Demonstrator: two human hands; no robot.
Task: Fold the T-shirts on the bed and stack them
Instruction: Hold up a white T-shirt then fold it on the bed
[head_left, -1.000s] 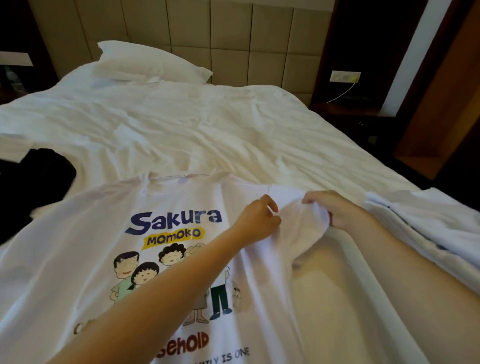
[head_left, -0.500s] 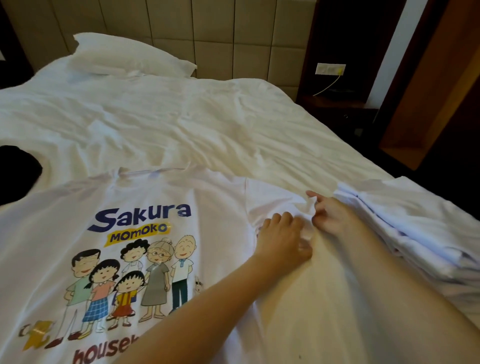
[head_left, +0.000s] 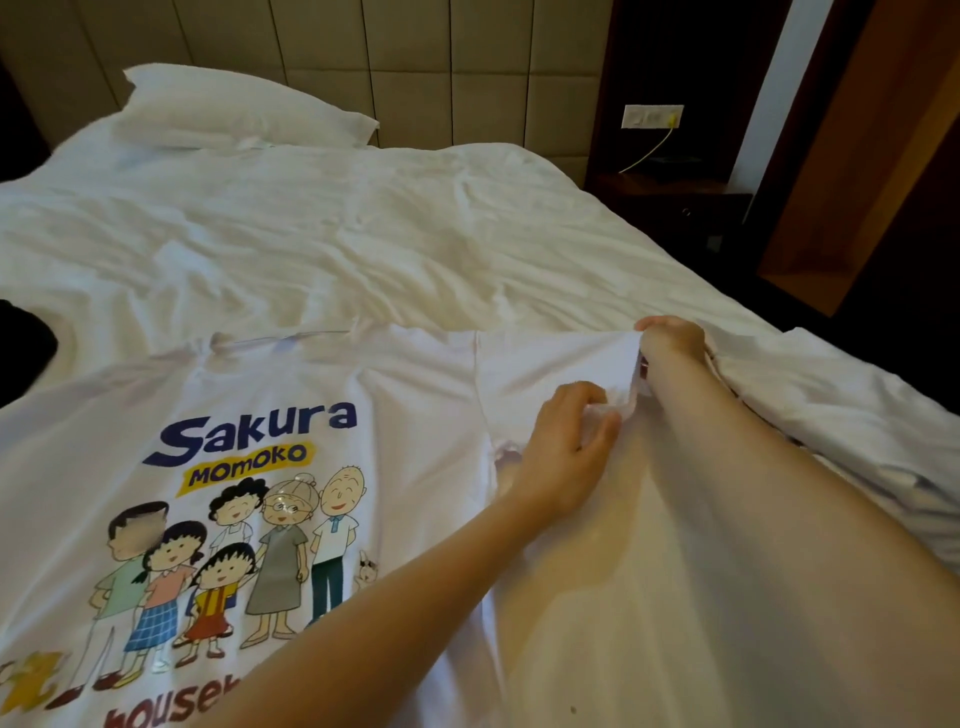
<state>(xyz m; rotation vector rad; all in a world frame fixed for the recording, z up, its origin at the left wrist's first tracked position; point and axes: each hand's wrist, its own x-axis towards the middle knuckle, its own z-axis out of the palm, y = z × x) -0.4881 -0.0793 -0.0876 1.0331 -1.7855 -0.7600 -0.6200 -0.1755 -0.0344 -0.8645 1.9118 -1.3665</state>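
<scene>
Head: T-shirt sleeve (head_left: 545, 364) in left hand (head_left: 563, 452)

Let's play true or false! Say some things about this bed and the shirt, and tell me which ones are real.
1. The T-shirt lies spread on the bed with its cartoon print facing up. True.
2. The left hand and the right hand both grip the sleeve. True.
3. The pillow sits on top of the T-shirt. False: it lies at the head of the bed, well apart from the T-shirt.
4. The Sakura lettering is red. False: it is dark blue.
5. A cable hangs from the wall socket beside the bed. True.
</scene>
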